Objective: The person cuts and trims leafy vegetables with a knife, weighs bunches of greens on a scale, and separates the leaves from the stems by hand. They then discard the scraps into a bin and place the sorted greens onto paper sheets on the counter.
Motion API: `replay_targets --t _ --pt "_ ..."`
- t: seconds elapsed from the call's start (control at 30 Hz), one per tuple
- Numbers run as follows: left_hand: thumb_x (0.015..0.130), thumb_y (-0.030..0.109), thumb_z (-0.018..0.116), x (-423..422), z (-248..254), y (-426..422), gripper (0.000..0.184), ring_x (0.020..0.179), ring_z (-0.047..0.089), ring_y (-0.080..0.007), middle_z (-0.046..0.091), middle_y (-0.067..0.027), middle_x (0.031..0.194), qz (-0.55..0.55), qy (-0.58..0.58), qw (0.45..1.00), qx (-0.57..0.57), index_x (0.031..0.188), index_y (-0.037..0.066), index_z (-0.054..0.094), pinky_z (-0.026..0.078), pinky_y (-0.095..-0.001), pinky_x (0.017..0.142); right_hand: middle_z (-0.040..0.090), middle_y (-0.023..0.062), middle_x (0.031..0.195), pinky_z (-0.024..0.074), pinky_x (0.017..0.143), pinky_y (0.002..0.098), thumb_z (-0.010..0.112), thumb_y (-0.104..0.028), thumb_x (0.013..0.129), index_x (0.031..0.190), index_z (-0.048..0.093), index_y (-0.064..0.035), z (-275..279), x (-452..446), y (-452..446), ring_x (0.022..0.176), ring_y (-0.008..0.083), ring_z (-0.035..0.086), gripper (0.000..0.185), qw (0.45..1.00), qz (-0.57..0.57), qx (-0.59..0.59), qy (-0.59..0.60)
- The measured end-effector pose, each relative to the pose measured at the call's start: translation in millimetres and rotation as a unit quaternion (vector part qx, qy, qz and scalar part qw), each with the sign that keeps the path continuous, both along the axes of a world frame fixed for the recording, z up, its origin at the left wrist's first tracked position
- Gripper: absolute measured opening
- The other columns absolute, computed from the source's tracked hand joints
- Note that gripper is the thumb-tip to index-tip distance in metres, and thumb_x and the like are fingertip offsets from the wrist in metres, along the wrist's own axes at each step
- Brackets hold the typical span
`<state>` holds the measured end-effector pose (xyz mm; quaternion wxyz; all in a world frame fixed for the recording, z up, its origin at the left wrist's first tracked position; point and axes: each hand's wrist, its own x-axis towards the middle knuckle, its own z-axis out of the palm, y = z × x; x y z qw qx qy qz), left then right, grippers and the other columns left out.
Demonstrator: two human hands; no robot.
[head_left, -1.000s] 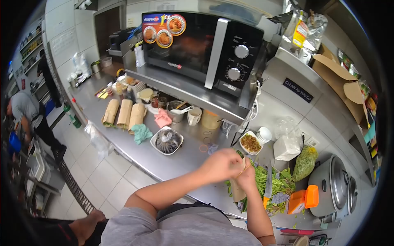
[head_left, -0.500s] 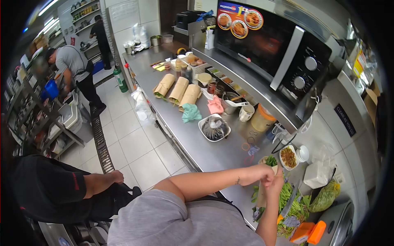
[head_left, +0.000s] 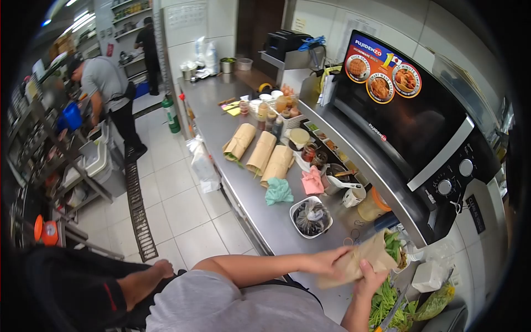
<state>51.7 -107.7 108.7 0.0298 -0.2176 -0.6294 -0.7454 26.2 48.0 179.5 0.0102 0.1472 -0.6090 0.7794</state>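
A brown paper roll (head_left: 368, 255) with green leaves poking out of its far end is held above the steel counter. My right hand (head_left: 369, 279) grips its near side, the thumb pressed on the paper. Against its left end is my left hand (head_left: 330, 262), fingers closed about the paper and slightly blurred. Beneath and to the right lie loose leafy greens (head_left: 385, 303), with a knife (head_left: 399, 307) resting across them. Farther up the counter, three similar paper rolls (head_left: 260, 152) lie side by side, leaves showing at their lower ends.
A white tub with a dark bagged item (head_left: 311, 217), a teal cloth (head_left: 279, 191) and a pink cloth (head_left: 312, 180) sit mid-counter. A microwave (head_left: 409, 110) stands on the raised shelf. Another person's arm (head_left: 146, 283) is close at my left; two people stand farther back.
The paper roll has come up from among the greens and is turned more sideways, its leafy end pointing right. My hands have moved apart along it. The view has shifted.
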Motion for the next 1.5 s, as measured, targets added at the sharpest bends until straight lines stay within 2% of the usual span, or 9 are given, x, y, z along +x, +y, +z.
replay_targets --t 0.1,0.27,0.33,0.43,0.67,0.8,0.93,1.0,1.5 --pt "0.071 0.018 0.086 11.6 -8.6 -42.4 0.098 0.13 0.04 -0.0207 0.041 -0.0121 0.14 0.049 -0.055 0.996 -0.052 0.146 0.002 0.026 0.034 -0.0382 0.108 0.058 0.0159 0.123 0.0461 0.098 0.038 0.081 -0.015 0.073 0.133 0.044 0.0035 -18.5 -7.3 -53.7 0.111 0.0251 0.059 0.072 0.996 0.07 0.028 -0.038" --pt "0.068 0.025 0.086 15.3 -42.6 -169.9 0.096 0.117 0.056 -0.0256 0.056 -0.0177 0.126 0.222 -0.146 0.962 0.066 0.144 0.001 0.03 0.046 -0.0385 0.098 0.055 0.0193 0.131 0.0416 0.101 0.042 0.078 -0.016 0.08 0.152 0.025 -0.004 -41.6 -0.3 -97.2 0.124 0.0281 0.051 0.089 0.937 0.212 0.277 0.016" --pt "0.066 0.028 0.084 21.2 -35.5 -233.6 0.102 0.117 0.058 -0.0298 0.056 -0.0203 0.127 0.395 -0.23 0.871 -0.183 0.146 0.001 0.027 0.047 -0.0377 0.097 0.058 0.0182 0.127 0.0448 0.098 0.0407 0.077 -0.013 0.081 0.151 0.028 -0.0049 -61.2 -5.4 -83.7 0.12 0.0275 0.055 0.086 0.928 0.209 0.307 0.019" --pt "0.065 0.031 0.081 -6.5 -40.9 -307.6 0.111 0.114 0.06 -0.0361 0.055 -0.0248 0.13 0.5 -0.148 0.817 -0.245 0.152 0.003 0.019 0.048 -0.0397 0.096 0.063 0.0152 0.117 0.05 0.088 0.0339 0.073 -0.007 0.081 0.144 0.039 -0.0024 -78.5 -16.9 -60.8 0.106 0.0229 0.061 0.071 0.956 0.114 0.231 -0.14" --pt "0.079 0.045 0.072 -111.2 -41.5 -353.7 0.101 0.129 0.045 -0.0421 0.027 -0.0232 0.153 0.377 -0.361 0.687 -0.505 0.155 0.013 0.015 0.041 -0.0512 0.104 0.067 0.0105 0.103 0.053 0.074 0.0286 0.063 -0.002 0.086 0.13 0.051 0.0001 -50.4 -12.3 -63.4 0.085 0.0179 0.066 0.045 0.957 0.035 0.192 -0.216" --pt "0.084 0.035 0.069 -104.4 -45.8 -323.7 0.083 0.132 0.039 -0.0394 0.033 -0.0214 0.149 0.525 -0.208 0.596 -0.571 0.152 0.01 0.027 0.034 -0.0502 0.108 0.067 0.0114 0.102 0.053 0.073 0.0284 0.063 -0.005 0.088 0.129 0.052 0.0009 -46.7 -4.2 -54.5 0.084 0.0183 0.066 0.043 0.959 0.022 0.184 -0.215" --pt "0.085 0.025 0.066 -74.7 -69.0 -296.4 0.064 0.125 0.045 -0.0359 0.046 -0.0202 0.136 0.466 0.052 0.753 -0.462 0.142 0.006 0.043 0.04 -0.0475 0.101 0.068 0.0114 0.101 0.0528 0.072 0.0287 0.062 -0.007 0.088 0.128 0.053 0.0016 -45.8 -2.0 -33.1 0.081 0.0174 0.065 0.041 0.957 -0.037 0.183 -0.221" --pt "0.083 0.013 0.064 -54.9 -92.8 -271.7 0.049 0.114 0.05 -0.0368 0.054 -0.0187 0.118 0.226 0.088 0.825 -0.511 0.131 0.004 0.052 0.045 -0.0453 0.092 0.068 0.0114 0.1 0.0528 0.072 0.029 0.062 -0.008 0.088 0.127 0.053 0.002 -44.0 -0.8 -29.5 0.081 0.0172 0.065 0.041 0.955 -0.051 0.169 -0.239" --pt "0.088 0.017 0.059 11.8 -138.3 -240.6 0.014 0.086 0.063 -0.0411 0.066 -0.0209 0.088 0.197 -0.158 0.805 -0.537 0.096 0.006 0.054 0.05 -0.052 0.076 0.068 0.0132 0.104 0.0526 0.078 0.0308 0.061 -0.009 0.091 0.125 0.056 0.0019 -81.8 -1.0 -12.8 0.088 0.0194 0.066 0.036 0.938 0.011 0.16 -0.306"
